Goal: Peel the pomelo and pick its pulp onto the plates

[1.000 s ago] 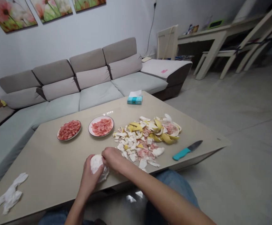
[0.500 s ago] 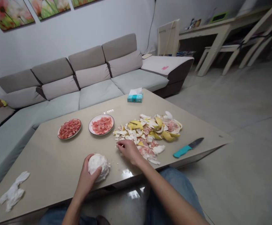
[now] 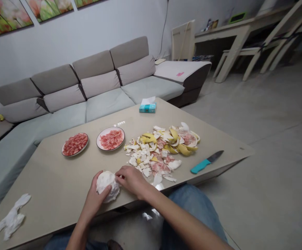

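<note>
- Head view: a round white fruit [image 3: 106, 182], its yellow rind gone and its pale inner skin left on, rests on the near edge of a beige table [image 3: 62, 180], right in front of the person.
- The left hand [image 3: 95, 198] cups the fruit from the near left side, fingers curled against it and thumb laid over its front.
- The right hand [image 3: 132, 178] lies just right of the fruit, knuckles up, with the fingers bent and drawn together so that their tips meet the fruit's right side. Whether they nip a bit of the white skin cannot be told.
- Just beyond the right hand lies a heap of peel [image 3: 161, 149]: yellow rind, white scraps and some pinkish bits, spread toward the table's right end.
- A knife [image 3: 206, 161] with a teal handle and dark blade lies flat near the right edge, apart from the heap.
- Two plates of pink fruit pieces stand side by side farther back: the left plate [image 3: 74, 144] and the right plate [image 3: 110, 138], the latter just beside the heap.
- A teal tissue box [image 3: 147, 107] sits at the far edge, and a crumpled tissue [image 3: 11, 217] lies at the near left corner.
- Behind the table runs a grey sofa [image 3: 88, 93]; the person's jeans [image 3: 192, 208] show below the table edge.
</note>
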A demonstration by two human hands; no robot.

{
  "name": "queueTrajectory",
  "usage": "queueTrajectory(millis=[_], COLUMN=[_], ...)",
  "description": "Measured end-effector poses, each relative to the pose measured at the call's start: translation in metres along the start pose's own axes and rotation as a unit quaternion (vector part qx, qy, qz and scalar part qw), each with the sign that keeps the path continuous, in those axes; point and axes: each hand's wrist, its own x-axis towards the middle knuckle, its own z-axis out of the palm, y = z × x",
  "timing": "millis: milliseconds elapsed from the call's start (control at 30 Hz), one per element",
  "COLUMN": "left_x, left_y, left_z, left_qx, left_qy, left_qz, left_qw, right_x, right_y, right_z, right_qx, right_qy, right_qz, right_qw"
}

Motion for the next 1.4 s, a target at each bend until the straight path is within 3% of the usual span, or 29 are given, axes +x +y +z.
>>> queueTrajectory(millis=[200,333,900,1100,1300,1400], left_x=[0.001,0.003,0.000,-0.003,-0.003,-0.003], left_y=[0.001,0.001,0.007,0.005,0.004,0.005], left_z=[0.003,0.007,0.011,0.009,0.011,0.011], left_qx=[0.008,0.023,0.032,0.032,0.040,0.031], left_qy=[0.006,0.017,0.024,0.014,0.025,0.026], left_qz=[0.008,0.019,0.034,0.041,0.043,0.039], left_qw=[1.000,0.999,0.999,0.999,0.998,0.998], right_x=[0.016,0.023,0.020,0.013,0.021,0.022], right_y=[-0.012,-0.013,-0.001,0.004,0.004,0.005], right_z=[-0.003,-0.003,0.007,-0.006,0.000,0.010], right_qx=[-0.033,-0.063,-0.016,0.095,0.065,0.038], right_qy=[-0.074,-0.093,-0.054,-0.072,-0.075,-0.043], right_qz=[0.030,0.042,0.105,0.071,0.100,0.108], right_qw=[0.996,0.993,0.993,0.990,0.990,0.992])
